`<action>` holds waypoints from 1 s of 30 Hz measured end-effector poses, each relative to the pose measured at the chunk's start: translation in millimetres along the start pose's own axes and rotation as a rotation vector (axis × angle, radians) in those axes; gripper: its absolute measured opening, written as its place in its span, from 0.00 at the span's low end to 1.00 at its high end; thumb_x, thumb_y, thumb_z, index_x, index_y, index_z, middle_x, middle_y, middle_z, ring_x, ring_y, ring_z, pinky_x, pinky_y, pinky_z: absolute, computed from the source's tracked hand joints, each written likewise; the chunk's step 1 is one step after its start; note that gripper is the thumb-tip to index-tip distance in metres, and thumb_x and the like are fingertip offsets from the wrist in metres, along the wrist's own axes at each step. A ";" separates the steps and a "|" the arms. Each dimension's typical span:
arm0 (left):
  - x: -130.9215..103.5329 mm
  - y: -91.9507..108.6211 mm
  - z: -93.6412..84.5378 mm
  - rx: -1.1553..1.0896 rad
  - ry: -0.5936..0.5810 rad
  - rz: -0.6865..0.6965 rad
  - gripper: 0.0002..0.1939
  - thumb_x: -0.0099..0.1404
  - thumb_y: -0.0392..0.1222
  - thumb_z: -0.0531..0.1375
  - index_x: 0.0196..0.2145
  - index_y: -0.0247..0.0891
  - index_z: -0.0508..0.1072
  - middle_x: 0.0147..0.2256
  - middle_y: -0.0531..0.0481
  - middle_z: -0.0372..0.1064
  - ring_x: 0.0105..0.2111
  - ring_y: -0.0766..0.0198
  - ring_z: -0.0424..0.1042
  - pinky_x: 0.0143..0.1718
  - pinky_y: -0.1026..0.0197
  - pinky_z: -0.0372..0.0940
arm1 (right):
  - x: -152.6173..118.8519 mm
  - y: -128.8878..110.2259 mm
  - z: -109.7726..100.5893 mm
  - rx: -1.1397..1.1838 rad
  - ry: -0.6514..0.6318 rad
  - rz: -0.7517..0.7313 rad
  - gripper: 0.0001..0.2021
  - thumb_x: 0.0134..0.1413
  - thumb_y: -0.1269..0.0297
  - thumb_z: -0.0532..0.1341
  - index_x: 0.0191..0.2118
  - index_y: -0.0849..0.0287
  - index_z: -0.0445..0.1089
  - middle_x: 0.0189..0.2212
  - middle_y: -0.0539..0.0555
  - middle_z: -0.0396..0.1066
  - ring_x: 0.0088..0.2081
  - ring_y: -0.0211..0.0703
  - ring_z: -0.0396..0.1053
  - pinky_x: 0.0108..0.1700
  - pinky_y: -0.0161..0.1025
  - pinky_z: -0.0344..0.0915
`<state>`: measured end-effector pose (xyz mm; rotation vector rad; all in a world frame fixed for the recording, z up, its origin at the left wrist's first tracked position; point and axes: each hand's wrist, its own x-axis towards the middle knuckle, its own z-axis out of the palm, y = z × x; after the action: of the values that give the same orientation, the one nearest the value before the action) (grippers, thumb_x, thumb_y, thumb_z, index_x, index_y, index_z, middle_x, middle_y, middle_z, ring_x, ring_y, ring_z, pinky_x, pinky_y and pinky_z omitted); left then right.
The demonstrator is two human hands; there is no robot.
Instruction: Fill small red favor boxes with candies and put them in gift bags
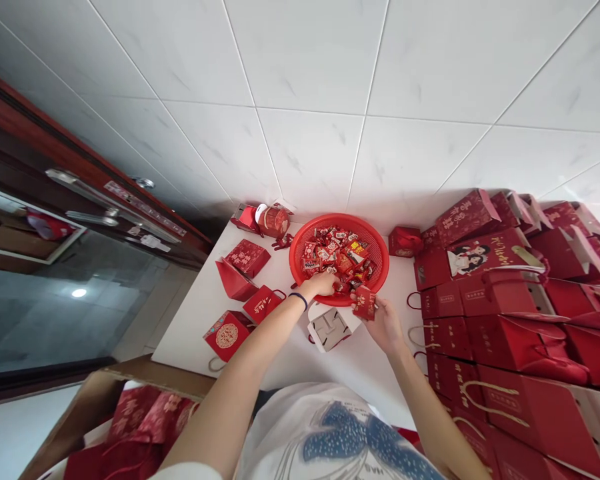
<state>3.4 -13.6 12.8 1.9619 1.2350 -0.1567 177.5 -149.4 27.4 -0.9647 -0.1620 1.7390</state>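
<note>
A round red plastic basket (296,257) holds many wrapped candies (341,248), mostly red. My left hand (323,285), with a dark band at the wrist, reaches over the near rim into the candies. Its fingers are curled down, and what they hold, if anything, is hidden. My right hand (384,323) is closed on a small red packet (365,303) with gold print, at the basket's near right rim. Just below the basket stands an open gift box (330,329), its pale inside facing up.
On the white table (187,323), several red gift boxes (229,335) stand at left. A small red box (404,241) is right of the basket. Rows of red gift boxes (500,340) fill the right side. A cardboard carton (100,393) with red bags is lower left. Tiled wall (310,140) behind.
</note>
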 end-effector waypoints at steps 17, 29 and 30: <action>5.7 2.1 8.7 0.203 -0.110 -0.104 0.15 0.62 0.39 0.61 0.47 0.41 0.78 0.49 0.40 0.76 0.49 0.50 0.75 0.48 0.58 0.67 | -2.1 3.0 6.3 -0.077 0.012 -0.003 0.16 0.40 0.59 0.74 0.39 0.51 0.77 0.34 0.49 0.78 0.39 0.46 0.76 0.47 0.47 0.71; 6.5 -5.1 14.4 0.021 -0.066 -0.115 0.08 0.63 0.43 0.62 0.33 0.39 0.80 0.39 0.43 0.79 0.41 0.54 0.76 0.44 0.60 0.67 | -4.1 14.0 13.9 -0.364 0.156 -0.254 0.20 0.33 0.62 0.78 0.34 0.57 0.72 0.28 0.48 0.74 0.27 0.38 0.69 0.27 0.36 0.69; 6.7 -6.3 13.7 -0.015 -0.031 -0.122 0.09 0.64 0.43 0.61 0.33 0.38 0.80 0.38 0.43 0.79 0.41 0.54 0.76 0.43 0.60 0.67 | -5.1 13.1 13.8 -0.332 0.149 -0.236 0.20 0.34 0.63 0.77 0.35 0.56 0.73 0.29 0.48 0.74 0.28 0.38 0.70 0.28 0.35 0.70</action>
<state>5.8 -16.8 -3.2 1.8647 1.3325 -0.2378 159.0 -154.3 32.2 -1.2577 -0.4603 1.4429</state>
